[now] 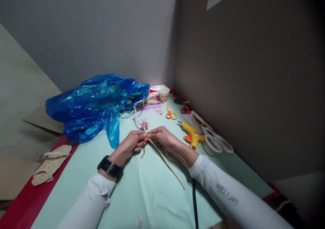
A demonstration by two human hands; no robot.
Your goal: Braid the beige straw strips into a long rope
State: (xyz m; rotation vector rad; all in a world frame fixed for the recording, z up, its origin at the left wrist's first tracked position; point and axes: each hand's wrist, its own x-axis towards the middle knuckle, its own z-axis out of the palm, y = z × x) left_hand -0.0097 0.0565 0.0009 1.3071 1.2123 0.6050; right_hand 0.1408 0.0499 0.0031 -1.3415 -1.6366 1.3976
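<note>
The pale fibre strands [166,159] lie over the worktop [127,195], pinched between the nearly closed fingers of the left hand [133,141] and right hand [164,136]. From the fingertips, one long strand runs toward five o'clock; the pink clip [144,124] sits just beyond, at twelve.

Pale green-covered table [127,195], blue bag [93,104], yellow glue gun [194,136]
</note>
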